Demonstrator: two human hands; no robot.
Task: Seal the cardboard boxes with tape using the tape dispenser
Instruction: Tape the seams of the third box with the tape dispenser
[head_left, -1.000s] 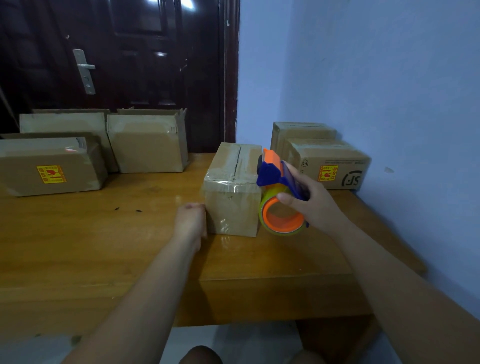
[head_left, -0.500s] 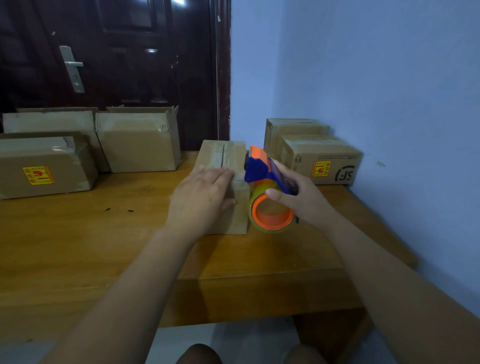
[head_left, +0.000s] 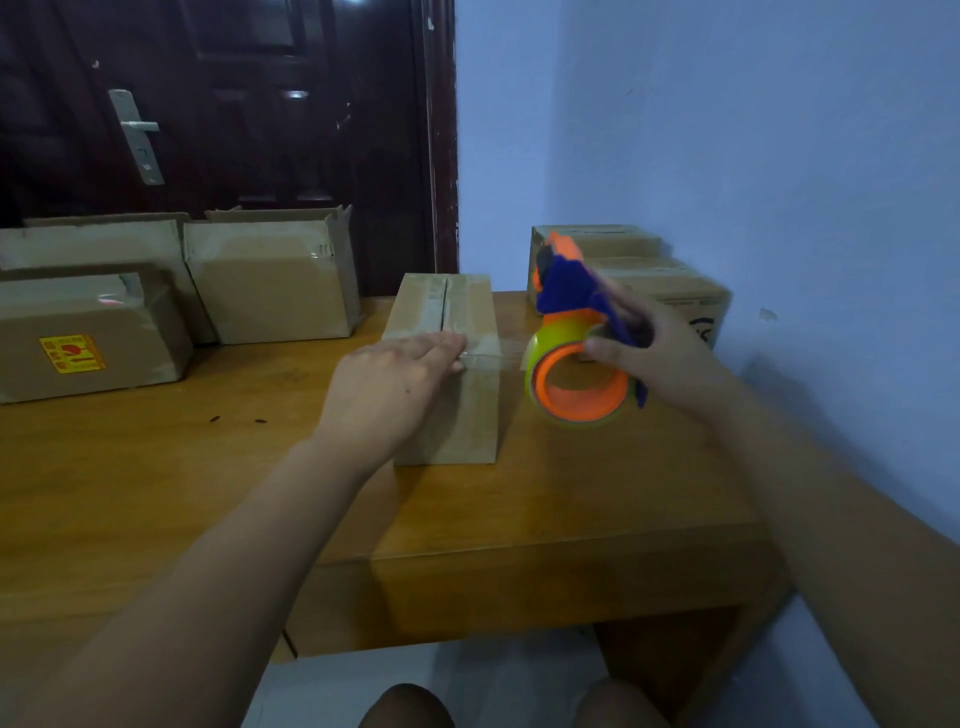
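A small cardboard box (head_left: 470, 312) stands in the middle of the wooden table (head_left: 156, 467), its top seam partly covered with clear tape. My left hand (head_left: 387, 387) lies flat on the box's near top edge, fingers straight, pressing a strip of tape down. My right hand (head_left: 652, 358) grips the blue handle of a tape dispenser (head_left: 576, 332) with an orange core and a yellowish tape roll. It hovers just right of the box, and a clear strip runs from the roll to the box top.
Three larger cardboard boxes (head_left: 270, 280) stand at the back left of the table, one with a yellow sticker (head_left: 72, 353). Two more boxes (head_left: 675, 291) sit at the back right against the blue wall. A dark door (head_left: 234, 104) is behind. My knees show below the table edge.
My left hand rose from the box's front left side onto its top and now presses the tape. The dispenser has lifted slightly and pulled away to the right, drawing tape out.
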